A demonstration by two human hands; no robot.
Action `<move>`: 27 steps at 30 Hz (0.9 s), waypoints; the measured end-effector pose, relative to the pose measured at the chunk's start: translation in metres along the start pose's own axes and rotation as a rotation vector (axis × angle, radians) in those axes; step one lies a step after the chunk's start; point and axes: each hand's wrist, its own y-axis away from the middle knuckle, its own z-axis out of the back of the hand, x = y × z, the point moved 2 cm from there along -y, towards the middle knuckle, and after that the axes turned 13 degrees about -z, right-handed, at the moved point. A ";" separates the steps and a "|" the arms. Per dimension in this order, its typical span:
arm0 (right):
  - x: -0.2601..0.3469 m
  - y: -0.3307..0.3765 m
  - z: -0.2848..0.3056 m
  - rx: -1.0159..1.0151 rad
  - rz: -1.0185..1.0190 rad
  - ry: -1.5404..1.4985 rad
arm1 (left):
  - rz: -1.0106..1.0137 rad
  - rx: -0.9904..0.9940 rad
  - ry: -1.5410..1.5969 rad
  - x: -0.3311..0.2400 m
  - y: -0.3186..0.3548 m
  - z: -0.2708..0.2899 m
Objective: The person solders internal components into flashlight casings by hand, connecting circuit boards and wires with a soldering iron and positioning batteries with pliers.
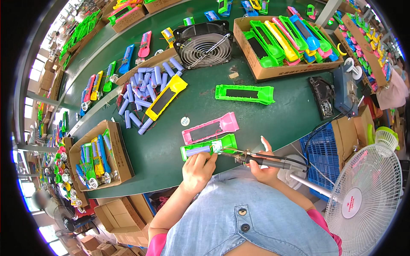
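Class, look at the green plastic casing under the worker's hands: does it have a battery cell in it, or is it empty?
In. A pale blue cylindrical battery cell lies inside the open green plastic casing, beside the left hand.

A green plastic shell (208,147) lies flat at the green table's near edge, a lilac battery seated inside. A dark-handled soldering iron (260,160) points its tip at the shell's middle.

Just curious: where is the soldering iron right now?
In the head view, the soldering iron is in the right hand, its tip at the green casing near the table's front edge.
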 end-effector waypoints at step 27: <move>0.021 -0.058 0.046 -0.076 0.143 0.449 | 0.427 0.192 -0.086 0.083 -0.007 0.000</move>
